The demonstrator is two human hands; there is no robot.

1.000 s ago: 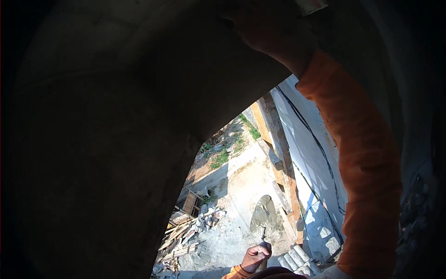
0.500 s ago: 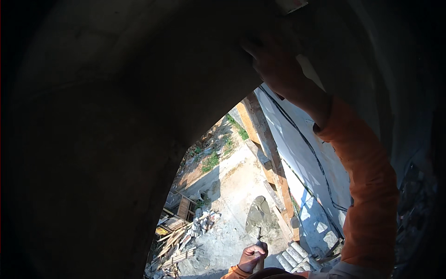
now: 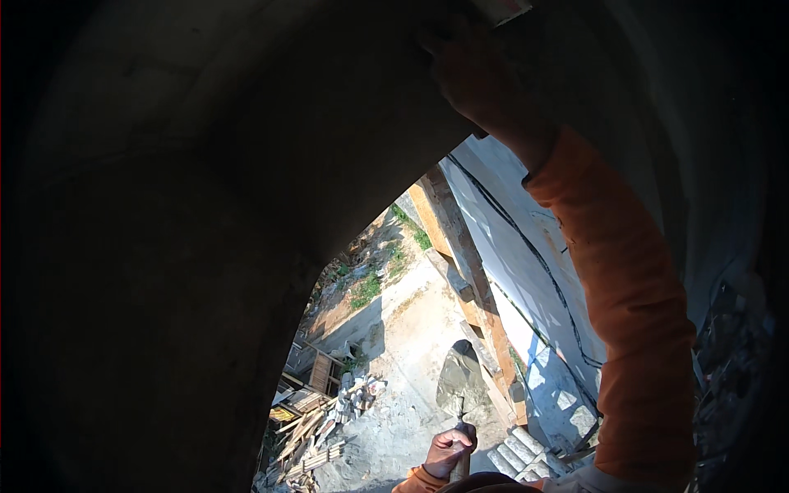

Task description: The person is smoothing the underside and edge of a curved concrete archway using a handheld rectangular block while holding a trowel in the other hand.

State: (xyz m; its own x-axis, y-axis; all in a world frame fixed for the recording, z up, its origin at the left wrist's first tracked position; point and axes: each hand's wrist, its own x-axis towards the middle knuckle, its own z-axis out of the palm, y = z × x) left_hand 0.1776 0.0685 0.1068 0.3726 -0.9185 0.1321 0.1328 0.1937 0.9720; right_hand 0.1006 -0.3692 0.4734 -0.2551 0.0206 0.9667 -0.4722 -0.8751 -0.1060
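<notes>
My right hand (image 3: 475, 76) is raised high in an orange sleeve and presses against a dark curved plastered surface (image 3: 205, 205). A pale flat tool (image 3: 503, 8) shows just above its fingers; how the hand grips it is hidden in shadow. At the bottom edge, my left hand (image 3: 448, 450) is closed around the handle of a trowel (image 3: 460, 382). The grey blade points away from me.
Far below lies sunlit ground with a heap of planks and rubble (image 3: 316, 427) and some green plants (image 3: 370, 287). Wooden beams (image 3: 468, 263) run beside a pale wall with a black cable (image 3: 526, 246). Stacked grey blocks (image 3: 518, 456) sit near my left hand.
My right hand dipped along the dark surface and has come back up toward the top edge. The view has swung a little. My left hand keeps the trowel in place.
</notes>
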